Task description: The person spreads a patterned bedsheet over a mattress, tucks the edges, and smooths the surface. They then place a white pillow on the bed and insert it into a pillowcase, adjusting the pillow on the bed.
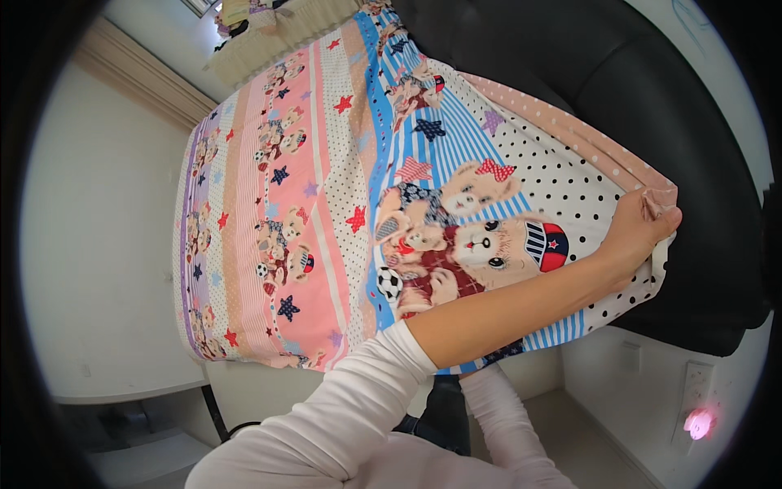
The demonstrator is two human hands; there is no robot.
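A printed bed cover (287, 202) with teddy bears, stars, stripes and dots lies spread over the bed. My left hand (644, 229) reaches across to the right and grips the cover's corner, thumb on top. Fabric bunches under its fingers, and the pink dotted underside (568, 122) shows along the raised edge. A large printed bear panel (476, 244) stretches between my left hand and the blue striped fold. My right forearm, in a white sleeve (507, 409), passes beneath the near edge of the cover. The fabric hides my right hand.
A black padded headboard (660, 110) runs along the right side. A pink night light (699, 423) glows at a wall socket plate (693, 391). On the left stand a pale wall or panel (104, 232) and a beige curtain (143, 70). Clothes (244, 18) lie at the far end.
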